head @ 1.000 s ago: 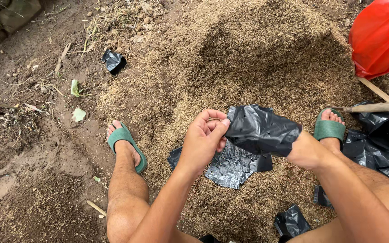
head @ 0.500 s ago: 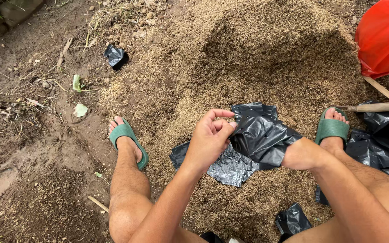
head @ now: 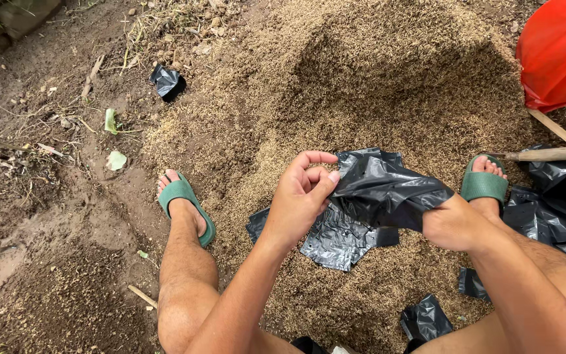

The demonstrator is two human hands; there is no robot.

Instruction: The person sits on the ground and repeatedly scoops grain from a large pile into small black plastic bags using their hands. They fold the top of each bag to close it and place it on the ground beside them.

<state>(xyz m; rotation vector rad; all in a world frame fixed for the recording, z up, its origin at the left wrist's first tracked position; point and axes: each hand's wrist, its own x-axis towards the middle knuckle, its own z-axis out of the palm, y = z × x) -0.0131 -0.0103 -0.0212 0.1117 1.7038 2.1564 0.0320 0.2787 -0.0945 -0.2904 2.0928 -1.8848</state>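
A small black plastic bag (head: pixel 378 190) is stretched between my two hands above a mound of tan husk-like material (head: pixel 375 78). My left hand (head: pixel 302 200) pinches the bag's left edge between thumb and fingers. My right hand (head: pixel 456 223) grips its right end, fingers hidden under the plastic. Another flat black bag (head: pixel 335 239) lies on the husk just beneath. My feet in green slide sandals rest on either side, the left foot (head: pixel 181 203) and the right foot (head: pixel 486 180).
More black bags are piled at the right (head: pixel 551 210), with small ones near my knees (head: pixel 427 318) and one up the slope (head: pixel 167 82). A red plastic sack (head: pixel 558 49) sits at the top right. A wooden tool handle (head: pixel 545 154) lies by my right foot. Bare damp soil lies at the left.
Both hands have kept hold of the black bag and worked at it. The left fingers have uncurled from a closed grip into a pinch on the edge, and the bag is stretched flatter.
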